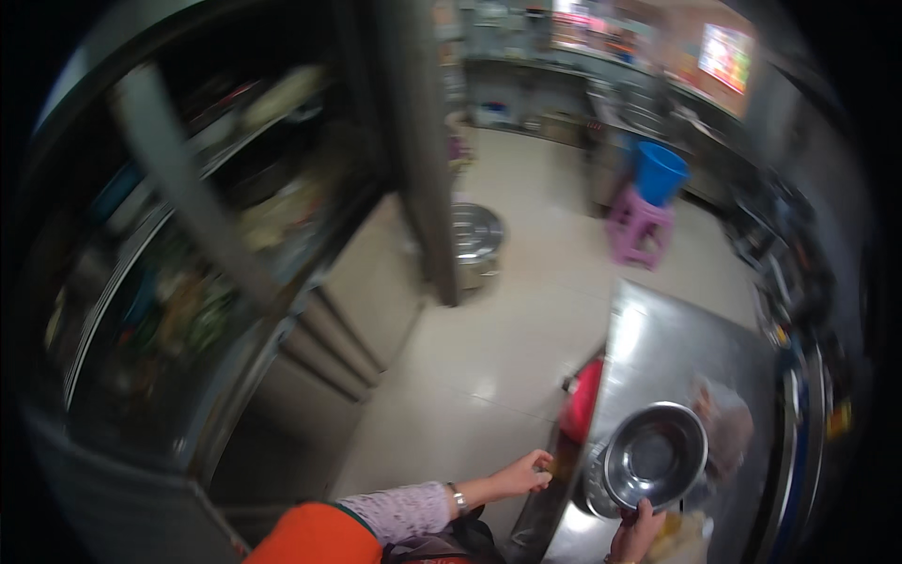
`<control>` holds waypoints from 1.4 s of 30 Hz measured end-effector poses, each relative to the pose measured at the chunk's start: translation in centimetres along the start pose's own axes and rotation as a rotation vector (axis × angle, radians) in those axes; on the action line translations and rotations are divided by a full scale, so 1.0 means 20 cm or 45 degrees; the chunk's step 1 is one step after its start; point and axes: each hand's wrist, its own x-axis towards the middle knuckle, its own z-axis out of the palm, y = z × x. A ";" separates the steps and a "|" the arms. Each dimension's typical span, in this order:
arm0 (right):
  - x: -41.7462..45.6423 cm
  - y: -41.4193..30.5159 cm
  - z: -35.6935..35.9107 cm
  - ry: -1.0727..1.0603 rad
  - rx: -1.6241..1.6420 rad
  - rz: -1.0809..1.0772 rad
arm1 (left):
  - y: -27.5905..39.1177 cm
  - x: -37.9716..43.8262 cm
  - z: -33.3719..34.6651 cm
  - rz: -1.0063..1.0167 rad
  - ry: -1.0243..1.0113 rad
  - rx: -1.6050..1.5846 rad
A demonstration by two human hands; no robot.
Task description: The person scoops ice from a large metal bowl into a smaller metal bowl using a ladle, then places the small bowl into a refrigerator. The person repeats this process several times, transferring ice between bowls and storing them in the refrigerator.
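Note:
My right hand (pixel 638 532) grips the near rim of an empty-looking metal bowl (pixel 652 455), thumb on the edge. The bowl is held over a stainless steel table (pixel 634 352), above another round metal vessel (pixel 595 486) that it partly hides. My left hand (pixel 525 474) is beside the table's left edge with its fingers curled; whether something small is between them is blurred. A filled clear plastic bag (pixel 729 426) lies to the right of the bowl. Near my right hand is another bag with yellowish contents (pixel 680 539).
An open refrigerator (pixel 211 190) with loaded shelves stands at left. A lidded metal pot (pixel 476 236) is on the floor. A blue bucket (pixel 660 173) rests on a pink plastic stool (pixel 641 229). A red object (pixel 583 402) shows below the table's left edge.

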 end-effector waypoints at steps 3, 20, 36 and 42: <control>-0.12 0.02 0.29 -0.390 -0.582 0.269 | 0.02 -0.48 -0.42 0.182 0.197 0.170; -1.72 0.99 2.17 -1.845 -0.259 0.939 | -0.11 -2.31 -1.00 0.444 1.427 0.427; -2.29 1.58 3.11 -2.351 -0.902 -1.545 | -0.44 -3.14 -0.06 -1.922 3.489 1.737; -2.51 1.80 2.88 -2.285 -0.805 -1.133 | -0.38 -3.11 -0.12 -1.754 3.557 1.582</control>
